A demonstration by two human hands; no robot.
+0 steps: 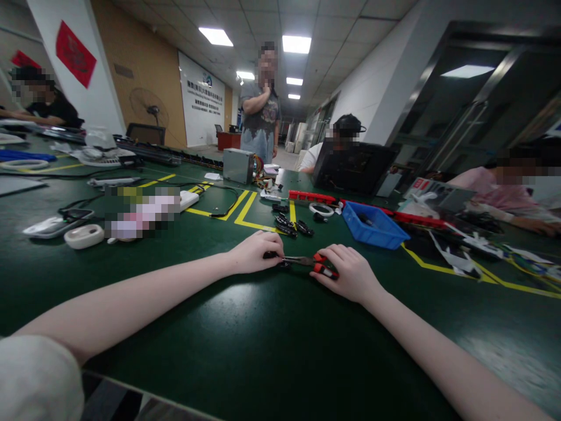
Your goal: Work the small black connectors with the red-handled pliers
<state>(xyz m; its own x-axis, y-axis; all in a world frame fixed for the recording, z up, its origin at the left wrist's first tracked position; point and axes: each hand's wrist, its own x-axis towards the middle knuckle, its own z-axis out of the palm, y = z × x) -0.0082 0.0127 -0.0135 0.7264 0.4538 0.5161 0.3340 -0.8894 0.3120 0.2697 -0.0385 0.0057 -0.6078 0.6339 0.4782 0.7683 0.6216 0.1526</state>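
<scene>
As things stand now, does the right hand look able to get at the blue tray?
Probably yes: the blue tray sits just beyond the right hand, and nothing seems to stand between them. However, that hand holds the pliers, so it would likely need to release them first.

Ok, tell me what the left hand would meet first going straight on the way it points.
Most likely the pliers, whose narrow nose lies close by the black piece in the left hand; the right hand holds their handles beyond. Depth is unclear, so nose and piece may already touch.
</scene>
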